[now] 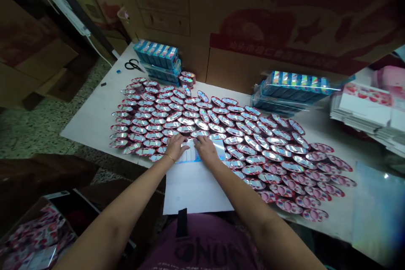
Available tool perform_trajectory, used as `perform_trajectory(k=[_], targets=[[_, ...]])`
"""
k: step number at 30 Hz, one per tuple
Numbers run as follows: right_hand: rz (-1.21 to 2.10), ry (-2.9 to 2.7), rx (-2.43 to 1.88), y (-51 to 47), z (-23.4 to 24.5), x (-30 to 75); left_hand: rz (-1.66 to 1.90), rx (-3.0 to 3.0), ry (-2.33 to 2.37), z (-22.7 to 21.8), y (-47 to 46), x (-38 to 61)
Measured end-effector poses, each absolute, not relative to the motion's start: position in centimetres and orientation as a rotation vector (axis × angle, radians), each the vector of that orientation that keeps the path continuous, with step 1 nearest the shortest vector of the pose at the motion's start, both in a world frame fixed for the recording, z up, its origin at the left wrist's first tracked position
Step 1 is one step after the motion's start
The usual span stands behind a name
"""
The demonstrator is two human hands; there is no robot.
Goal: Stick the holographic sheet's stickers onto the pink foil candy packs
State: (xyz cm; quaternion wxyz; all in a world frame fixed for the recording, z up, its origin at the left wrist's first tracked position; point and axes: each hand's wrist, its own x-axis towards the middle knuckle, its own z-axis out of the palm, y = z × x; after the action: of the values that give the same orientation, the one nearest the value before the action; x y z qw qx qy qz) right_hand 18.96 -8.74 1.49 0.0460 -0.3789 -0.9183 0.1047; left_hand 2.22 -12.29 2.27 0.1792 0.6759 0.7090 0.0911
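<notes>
My left hand (175, 147), with a thin bracelet at the wrist, lies over the left side of a shiny iridescent sheet (219, 147). Its thumb stands apart from the bent fingers. My right hand (205, 149) rests on the same sheet, fingers stretched toward the far edge, thumb turned inward. Whether any fingertip pinches something small is too blurred to tell. Beneath and nearer my body is a white board (196, 190), overhanging the table edge. Around both hands stand many oval containers (185, 129) with silvery tops and red rims.
Pink-topped oval containers (311, 201) stand at the right. Wrapped blue boxes (158, 57) and black scissors (133, 65) lie at the back left. More blue boxes (294, 86) and stacked printed cards (363, 103) are on the right. A large carton (196, 8) borders the table (84, 116).
</notes>
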Motion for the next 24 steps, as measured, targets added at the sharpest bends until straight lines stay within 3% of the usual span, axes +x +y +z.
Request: perform_trajectory(k=[8,14,19,24], targets=[[0.507,-2.678,-1.092,-9.6,2.7,20.4,0.309,1.878,2.04,1.8,-12.9,2.3],[1.133,-2.001,-1.296,-12.4,9.6,28.0,0.212,1.891,2.031,4.3,-12.3,3.4],[1.514,-1.44,-1.514,-14.6,11.9,35.8,0.602,1.748,1.571,8.6,-14.1,11.8],[1.641,-1.117,-1.585,-18.0,10.6,41.8,0.546,1.161,1.323,9.2,-18.2,22.2]])
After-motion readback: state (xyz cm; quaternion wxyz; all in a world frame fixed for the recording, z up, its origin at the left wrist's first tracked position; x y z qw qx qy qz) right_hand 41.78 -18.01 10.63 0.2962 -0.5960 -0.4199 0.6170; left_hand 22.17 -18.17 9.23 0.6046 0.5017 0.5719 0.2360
